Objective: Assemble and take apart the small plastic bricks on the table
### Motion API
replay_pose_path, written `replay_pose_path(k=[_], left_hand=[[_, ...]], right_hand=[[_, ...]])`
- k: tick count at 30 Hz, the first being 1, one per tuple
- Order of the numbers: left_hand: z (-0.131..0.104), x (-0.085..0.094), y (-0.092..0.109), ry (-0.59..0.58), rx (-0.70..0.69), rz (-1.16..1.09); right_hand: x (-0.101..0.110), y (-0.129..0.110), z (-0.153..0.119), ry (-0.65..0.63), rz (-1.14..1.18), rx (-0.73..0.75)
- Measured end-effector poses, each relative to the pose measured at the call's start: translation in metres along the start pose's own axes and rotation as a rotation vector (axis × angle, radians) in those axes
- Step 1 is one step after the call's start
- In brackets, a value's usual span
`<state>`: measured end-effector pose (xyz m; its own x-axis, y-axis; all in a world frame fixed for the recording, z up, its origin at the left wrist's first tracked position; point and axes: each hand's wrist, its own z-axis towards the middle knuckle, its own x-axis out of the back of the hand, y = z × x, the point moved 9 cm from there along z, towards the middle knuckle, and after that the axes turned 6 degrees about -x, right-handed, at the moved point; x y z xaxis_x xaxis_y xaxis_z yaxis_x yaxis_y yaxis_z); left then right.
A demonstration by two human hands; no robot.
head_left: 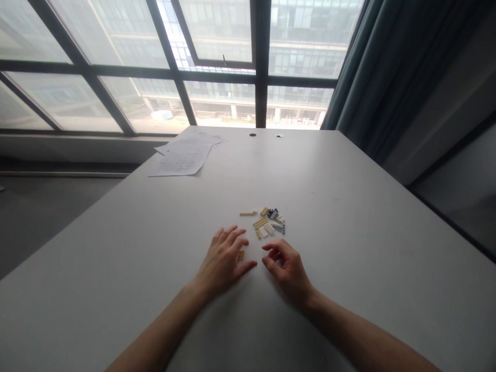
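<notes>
A small pile of building pieces lies on the white table (pixel 333 227): tan plates (pixel 260 223), white tiles (pixel 266 230), dark pieces (pixel 273 214) and grey plates (pixel 279 227). A thin tan strip (pixel 247 214) lies just left of the pile. My left hand (pixel 228 253) is spread at the table, fingers apart, with a tan piece (pixel 241 255) between thumb and fingers, partly hidden by them. Below the pile, my right hand (pixel 285 264) has its fingers curled with a gap between thumb and index finger, and nothing shows in it.
Printed papers (pixel 184 155) lie at the table's far left. Two round fittings, one dark (pixel 252 135) and one white (pixel 279 136), are near the far edge. Windows stand behind the table, and a dark curtain (pixel 372 77) hangs at the right.
</notes>
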<state>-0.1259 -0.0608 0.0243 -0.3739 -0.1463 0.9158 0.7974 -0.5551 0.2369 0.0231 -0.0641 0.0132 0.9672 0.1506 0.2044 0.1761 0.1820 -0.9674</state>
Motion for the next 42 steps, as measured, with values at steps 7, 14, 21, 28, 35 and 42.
replay_pose_path(k=[7,14,21,28,35,42], left_hand=[[0.036,-0.004,0.011,0.109,0.061,0.108],[0.037,-0.004,0.019,0.165,0.035,0.201],[0.044,-0.005,0.017,0.154,0.093,0.144],[0.050,-0.006,0.018,0.169,0.063,0.139],[0.051,-0.008,0.014,0.163,0.079,0.106],[0.040,0.021,0.027,0.292,0.041,0.022]], right_hand=[[0.004,0.006,0.000,0.042,0.020,-0.023],[0.004,0.002,0.000,0.048,0.025,-0.018],[0.003,0.001,0.001,0.050,0.019,-0.012],[0.004,0.003,0.001,0.053,0.017,-0.028],[0.004,0.001,0.000,0.056,0.017,-0.023],[0.007,0.015,0.005,0.074,0.201,-0.117]])
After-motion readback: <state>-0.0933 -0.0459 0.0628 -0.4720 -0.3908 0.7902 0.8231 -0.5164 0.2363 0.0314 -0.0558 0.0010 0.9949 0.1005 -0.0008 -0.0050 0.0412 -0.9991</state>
